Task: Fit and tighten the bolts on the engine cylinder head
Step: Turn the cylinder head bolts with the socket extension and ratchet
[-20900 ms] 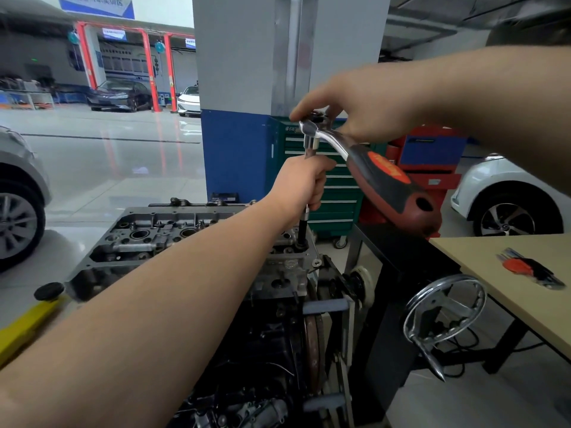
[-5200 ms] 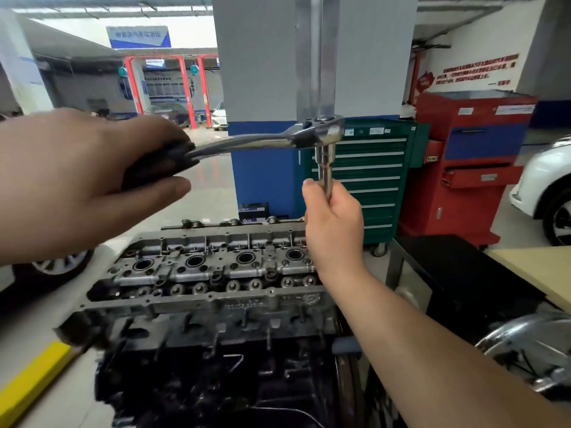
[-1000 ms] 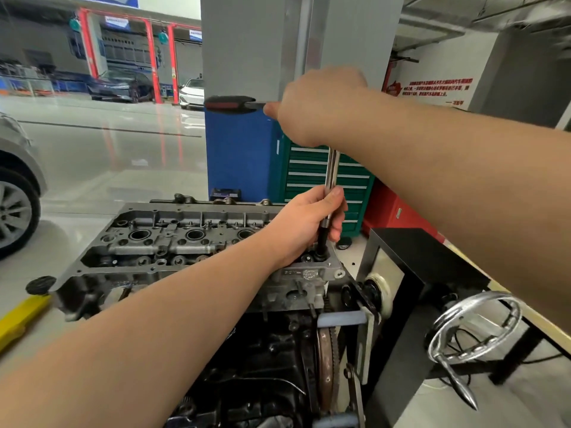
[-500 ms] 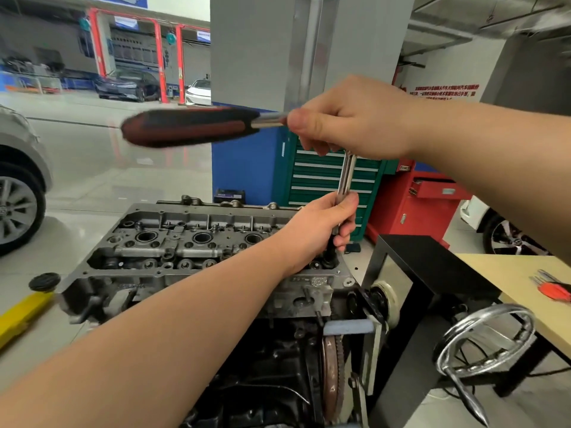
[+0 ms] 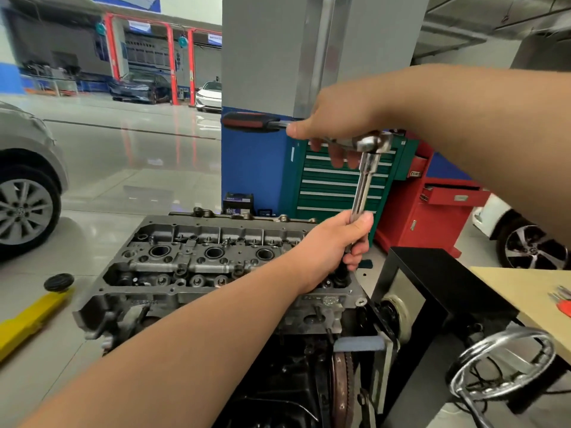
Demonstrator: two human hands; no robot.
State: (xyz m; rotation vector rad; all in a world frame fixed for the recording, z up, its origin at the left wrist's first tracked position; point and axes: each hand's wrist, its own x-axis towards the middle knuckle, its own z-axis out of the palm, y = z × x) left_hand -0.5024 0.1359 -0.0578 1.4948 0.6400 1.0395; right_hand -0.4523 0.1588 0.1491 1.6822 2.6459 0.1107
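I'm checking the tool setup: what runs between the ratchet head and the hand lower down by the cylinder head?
In the head view, a bare chrome extension bar spans from the ratchet head down into the left hand.

A car repair workshop. Red lift posts (image 5: 170, 61) and parked cars (image 5: 140, 87) fill the upper left of the frame. Green (image 5: 335, 180) and red tool cabinets (image 5: 432, 217) stand right of centre.

Open top of grey cast-metal cylinder head (image 5: 191, 257) at centre-left, reachable from above. Right end crowded: left hand (image 5: 336, 245) round chrome extension bar (image 5: 364, 183), right hand (image 5: 336, 125) on ratchet above. Black box-shaped stand (image 5: 438, 282) and chrome handwheel (image 5: 506, 362) close off lower right.
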